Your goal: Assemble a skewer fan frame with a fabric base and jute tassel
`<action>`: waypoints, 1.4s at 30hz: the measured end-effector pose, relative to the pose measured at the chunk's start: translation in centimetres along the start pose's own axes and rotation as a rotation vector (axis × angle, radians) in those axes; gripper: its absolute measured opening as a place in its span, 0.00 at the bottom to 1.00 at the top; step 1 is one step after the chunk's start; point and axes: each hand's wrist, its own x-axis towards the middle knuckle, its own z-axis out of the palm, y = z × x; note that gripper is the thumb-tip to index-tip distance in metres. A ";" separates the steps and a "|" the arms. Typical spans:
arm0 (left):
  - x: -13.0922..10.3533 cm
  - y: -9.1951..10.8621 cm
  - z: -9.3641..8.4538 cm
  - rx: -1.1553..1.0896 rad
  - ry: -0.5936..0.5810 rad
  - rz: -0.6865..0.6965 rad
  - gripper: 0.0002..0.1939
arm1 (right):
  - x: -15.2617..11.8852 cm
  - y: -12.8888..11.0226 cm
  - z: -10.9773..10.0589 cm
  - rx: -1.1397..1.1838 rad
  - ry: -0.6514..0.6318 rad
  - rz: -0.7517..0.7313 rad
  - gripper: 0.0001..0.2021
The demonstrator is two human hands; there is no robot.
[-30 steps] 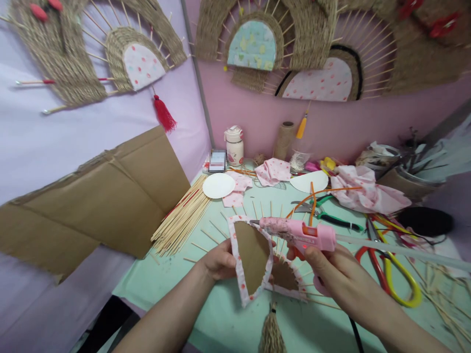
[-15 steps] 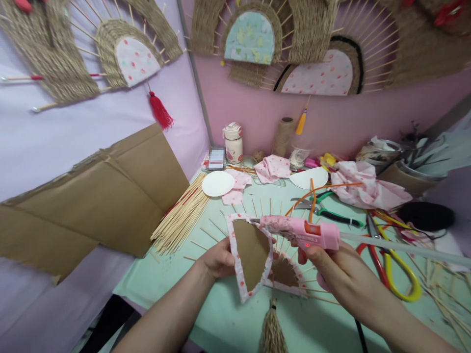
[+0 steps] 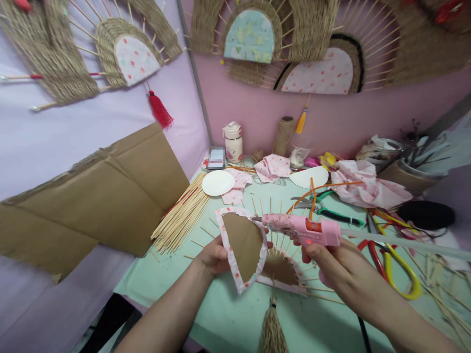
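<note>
Left of the landmark, a small cardboard panel edged in spotted pink fabric, a large cardboard sheet leans by the wall. Nearer the panel, a bundle of thin sticks lies on the mint-green tabletop. Your left hand holds the panel above the tabletop, its grip closed on the panel's left edge. Partly behind the panel, a cardboard half-circle with fanned sticks lies flat; a straw tassel is below it. Right of the panel, your right hand has its grip wrapped around a pink glue gun, nozzle at the panel's upper-right edge; you cannot tell whether they touch. Farther right of the panel lie green-handled pruners, then scissors with red and yellow handles.
</note>
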 end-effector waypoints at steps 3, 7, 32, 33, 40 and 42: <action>-0.1 0.2 0.0 0.008 0.040 0.018 0.33 | 0.0 0.0 -0.1 -0.019 0.000 0.006 0.25; -0.2 0.3 0.0 0.007 0.058 0.022 0.36 | 0.1 0.0 -0.1 -0.034 -0.003 0.015 0.25; -0.8 0.2 -0.9 -0.011 0.224 0.124 0.47 | 0.2 0.3 -0.3 0.004 -0.001 0.089 0.24; -0.8 0.1 -1.0 -0.008 0.227 0.118 0.47 | 0.2 0.3 -0.3 0.001 0.004 0.087 0.24; -1.0 0.0 -1.3 0.004 0.184 0.091 0.37 | 0.2 0.1 -0.3 -0.015 -0.029 0.113 0.26; -1.1 0.0 -1.5 0.002 0.184 0.089 0.34 | 0.2 0.0 -0.3 -0.027 -0.034 0.100 0.26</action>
